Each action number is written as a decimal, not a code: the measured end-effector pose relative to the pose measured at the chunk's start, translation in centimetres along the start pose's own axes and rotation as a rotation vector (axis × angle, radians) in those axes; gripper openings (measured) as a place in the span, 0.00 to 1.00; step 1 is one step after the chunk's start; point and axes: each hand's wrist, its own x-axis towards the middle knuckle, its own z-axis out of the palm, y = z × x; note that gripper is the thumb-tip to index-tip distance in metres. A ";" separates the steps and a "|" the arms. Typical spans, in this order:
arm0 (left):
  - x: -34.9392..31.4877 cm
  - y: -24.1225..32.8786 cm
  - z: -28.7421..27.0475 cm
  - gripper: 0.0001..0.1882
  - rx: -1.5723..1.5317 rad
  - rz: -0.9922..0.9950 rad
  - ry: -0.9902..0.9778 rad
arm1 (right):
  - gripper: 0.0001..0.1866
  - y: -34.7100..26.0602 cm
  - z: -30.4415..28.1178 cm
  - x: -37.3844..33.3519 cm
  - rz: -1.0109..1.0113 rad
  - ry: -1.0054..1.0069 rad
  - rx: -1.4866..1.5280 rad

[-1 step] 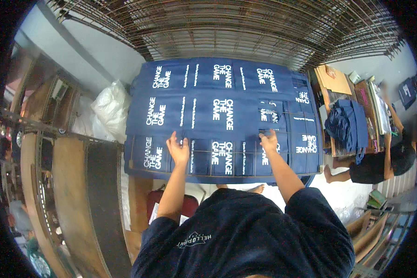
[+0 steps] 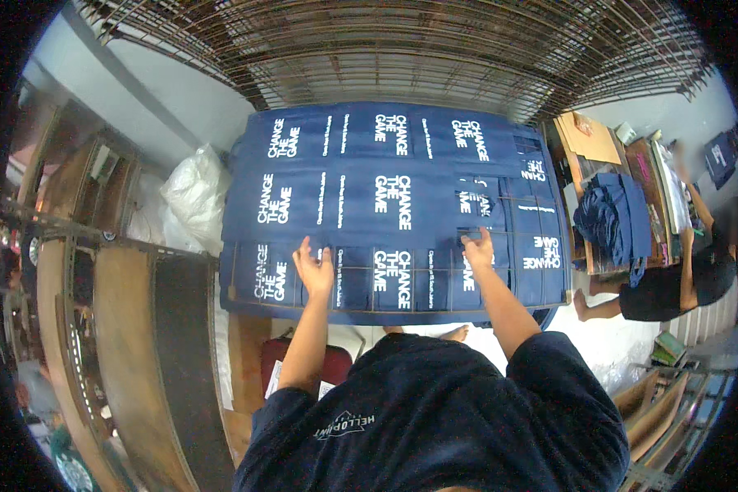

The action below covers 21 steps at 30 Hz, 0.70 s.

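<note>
Dark blue fabric panels [image 2: 353,213] with white print lie in rows across a wire drying-rack tray [image 2: 435,309]. My left hand [image 2: 314,269] is at the near edge of the middle-row panel, thumb and forefinger spread apart in a V. By that panel's right end is my right hand [image 2: 479,248], its thumb and forefinger also apart, fingertips at the cloth. Whether either hand presses on the fabric is hard to see. On the right side, panels overlap beneath the thin tray wires.
Raised wire trays [image 2: 402,49] hang beyond the panels. White plastic bags [image 2: 195,189] stand at the left. To the right, a wooden table [image 2: 580,246] carries bunched blue fabric [image 2: 611,215]; another person [image 2: 681,283] works beside it. A dark red chair [image 2: 330,361] is near my left arm.
The view shifts very slightly. My hands and the panels stay almost in the same place.
</note>
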 end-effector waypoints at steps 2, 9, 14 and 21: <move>-1.4 0.3 -0.6 0.25 -0.073 0.043 -0.023 | 0.36 2.1 -2.2 1.0 -0.093 0.047 0.102; -10.0 1.2 0.7 0.16 -0.185 0.190 -0.277 | 0.26 9.5 -15.4 2.9 -0.130 0.446 0.187; -14.6 3.5 4.4 0.12 -0.329 0.207 -0.553 | 0.23 14.4 -25.8 1.0 -0.109 0.716 -0.270; -17.1 5.7 5.2 0.10 -0.296 0.245 -0.449 | 0.23 19.4 -34.6 0.4 0.087 0.822 -0.339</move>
